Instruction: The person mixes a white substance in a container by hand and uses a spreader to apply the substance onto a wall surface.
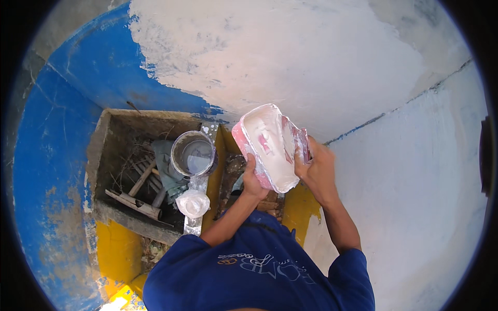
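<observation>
My left hand (254,182) grips the near left side of a pink rectangular tub (239,140), which is tilted and holds creamy white paste. The tub's rim is smeared with the same paste. In my right hand (320,171) is a wide putty knife (302,140) with a reddish, paste-streaked surface. Its blade lies along the tub's right edge and reaches partly into it; my fingers hide part of its handle. Both hands are closed.
Left of the tub, a bucket (177,165) with greyish liquid and a white-coated lump (193,203) rest on a ledge. A concrete trough (98,155) contains sticks and grey-green cloth. Ahead rises a part-white, part-blue wall (311,52); a pale wall (415,197) flanks my right.
</observation>
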The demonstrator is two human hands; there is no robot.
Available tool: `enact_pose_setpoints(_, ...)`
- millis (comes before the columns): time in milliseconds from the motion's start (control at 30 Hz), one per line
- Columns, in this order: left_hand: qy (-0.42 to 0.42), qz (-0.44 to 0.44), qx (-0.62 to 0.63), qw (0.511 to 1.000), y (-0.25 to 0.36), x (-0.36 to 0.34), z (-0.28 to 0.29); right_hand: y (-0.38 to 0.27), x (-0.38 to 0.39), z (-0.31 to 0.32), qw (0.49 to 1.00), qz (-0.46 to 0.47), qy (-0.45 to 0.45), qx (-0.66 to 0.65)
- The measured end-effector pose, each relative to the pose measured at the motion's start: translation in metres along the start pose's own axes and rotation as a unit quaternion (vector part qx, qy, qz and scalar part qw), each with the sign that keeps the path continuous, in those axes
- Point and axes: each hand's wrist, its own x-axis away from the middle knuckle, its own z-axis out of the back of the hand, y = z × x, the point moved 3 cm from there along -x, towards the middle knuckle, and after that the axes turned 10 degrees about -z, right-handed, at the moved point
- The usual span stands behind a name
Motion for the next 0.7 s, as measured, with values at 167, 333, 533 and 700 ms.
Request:
enact_pose_setpoints(167,-0.013,0.009,-0.004,1.0,-0.002,0.002,-0.002,0.002,-0.011,-0.011,0.997,-0.019,-0.06,0.039)
enact_pose_setpoints(333,-0.01,0.009,0.02,1.0,-0.007,0.002,-0.001,-0.005,-0.021,-0.011,0.991,-0.058,-0.106,0.061)
enact_pose_setpoints(533,-0.023,0.015,0.03,0.999,-0.012,0.004,0.012,-0.011,-0.018,-0.023,0.987,-0.007,-0.082,0.137)
enact_pose_setpoints(700,0.011,-0.008,0.056,0.998,-0.012,-0.002,0.016,-0.006,-0.009,-0.033,0.97,0.029,-0.116,0.212)
